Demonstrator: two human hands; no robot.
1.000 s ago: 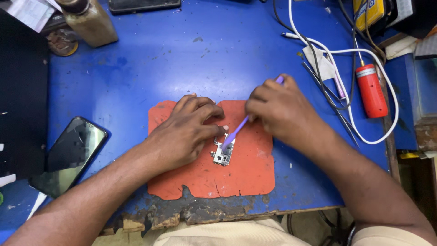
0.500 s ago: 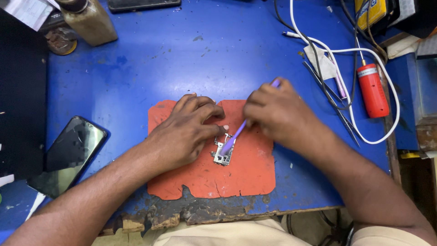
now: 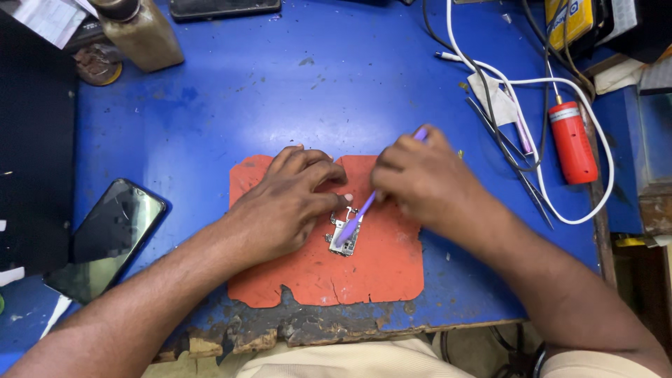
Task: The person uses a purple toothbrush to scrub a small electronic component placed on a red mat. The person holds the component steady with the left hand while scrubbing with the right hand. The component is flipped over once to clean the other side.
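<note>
A small metal-shielded circuit board [image 3: 344,236] lies on an orange mat [image 3: 378,269] in the middle of the blue table [image 3: 280,91]. My left hand [image 3: 283,203] rests on the mat with its fingertips pressing the board's upper left edge. My right hand [image 3: 420,178] grips a thin purple brush [image 3: 360,212], its handle end sticking out above the knuckles. The brush's bristle end sits on top of the board.
A dark phone [image 3: 105,238] lies at the left. A brown bottle [image 3: 140,31] stands at the back left. At the right are tweezers [image 3: 511,157], a white cable [image 3: 595,140] and a red tool [image 3: 572,142]. The table's front edge [image 3: 280,332] is worn and chipped.
The brush tip slid a little lower and left across the board as my right hand shifted slightly left. My left hand stayed put.
</note>
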